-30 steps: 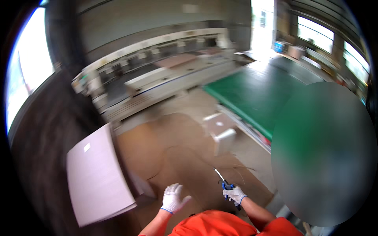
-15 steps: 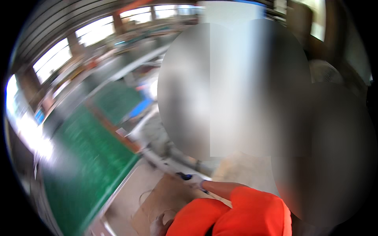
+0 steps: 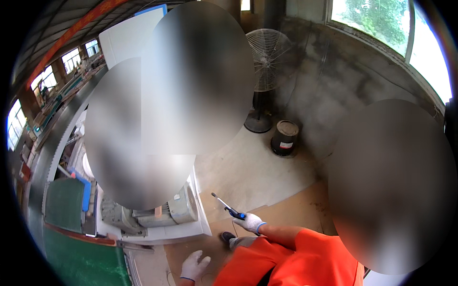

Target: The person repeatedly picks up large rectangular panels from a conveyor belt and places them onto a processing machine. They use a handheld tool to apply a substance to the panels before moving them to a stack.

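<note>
- Tool: black and blue, with a slim pale barrel and a dark tip; it is in the right grip, its barrel slanting up and to the left.
- Right grip: white-gloved, fingers closed around the tool's handle.
- Left grip: white-gloved, lower and to the left of the right grip; it is wide, with thumb and fingers parted.
- Shoe: dark, just below and left of the right grip.
- Orange top: worn by the person, below and right of the right grip.
- Motor: grey and ribbed, left of the right grip, on a white base.
- Green surface: well left of the left grip.
- Brown sheet: on the floor, beyond the right grip and to its right.
- Bucket: black, farther off, beyond the right grip and to its right, near a stained wall.
- Fan: round wire cage on a stand, beyond the bucket.
- Large blurred patches hide areas on both sides.
</note>
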Demonstrator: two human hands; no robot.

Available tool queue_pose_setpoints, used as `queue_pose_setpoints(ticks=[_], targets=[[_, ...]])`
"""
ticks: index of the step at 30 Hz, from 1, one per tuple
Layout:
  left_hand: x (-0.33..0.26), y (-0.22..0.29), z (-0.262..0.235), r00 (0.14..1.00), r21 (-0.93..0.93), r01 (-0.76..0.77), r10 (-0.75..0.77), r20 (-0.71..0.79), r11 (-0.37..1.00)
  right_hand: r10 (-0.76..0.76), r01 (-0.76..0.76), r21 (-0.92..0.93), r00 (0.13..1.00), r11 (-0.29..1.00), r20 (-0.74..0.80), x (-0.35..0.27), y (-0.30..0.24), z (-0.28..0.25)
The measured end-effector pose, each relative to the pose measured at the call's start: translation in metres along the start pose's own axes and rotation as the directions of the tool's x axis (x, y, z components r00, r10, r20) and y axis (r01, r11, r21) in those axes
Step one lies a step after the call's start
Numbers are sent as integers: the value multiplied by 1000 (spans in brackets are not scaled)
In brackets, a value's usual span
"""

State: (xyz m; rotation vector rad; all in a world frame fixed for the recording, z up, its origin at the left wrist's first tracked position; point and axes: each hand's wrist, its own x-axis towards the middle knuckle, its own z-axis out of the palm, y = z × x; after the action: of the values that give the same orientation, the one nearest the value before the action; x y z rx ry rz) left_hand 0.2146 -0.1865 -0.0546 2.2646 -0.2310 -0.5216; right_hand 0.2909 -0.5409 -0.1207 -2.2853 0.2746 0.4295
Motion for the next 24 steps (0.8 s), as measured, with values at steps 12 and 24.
queue_pose_setpoints(ticks=[12, 24], targets=[[272, 119, 46, 969, -258, 3, 61, 241, 966, -221, 242, 62, 947, 968, -233, 126, 49, -142], [602, 257, 27, 997, -477, -29, 62, 53, 878, -297, 565, 128, 598, 815, -744, 345, 22, -424]])
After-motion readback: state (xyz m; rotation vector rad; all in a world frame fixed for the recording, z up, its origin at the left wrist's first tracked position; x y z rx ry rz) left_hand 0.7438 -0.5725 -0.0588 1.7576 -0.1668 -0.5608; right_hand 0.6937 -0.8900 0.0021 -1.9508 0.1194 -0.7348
